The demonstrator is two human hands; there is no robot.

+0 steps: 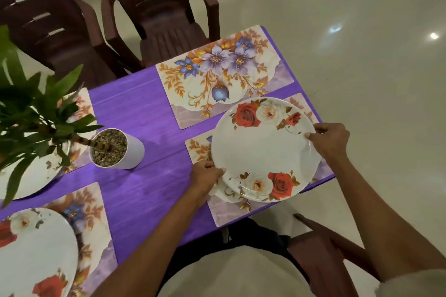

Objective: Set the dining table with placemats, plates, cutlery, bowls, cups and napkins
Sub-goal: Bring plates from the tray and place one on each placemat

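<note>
a purple desk (144, 113) runs from the lower left of the frame to the right of centre. four flowered placemats lie on it: a bare placemat (224, 75) at upper centre, a near placemat (231, 207) below it at the desk's right end, a left placemat (82, 108) behind the plant, and a lower-left placemat (94, 219). a white plant pot (123, 149) stands on the desk at centre left.
</note>
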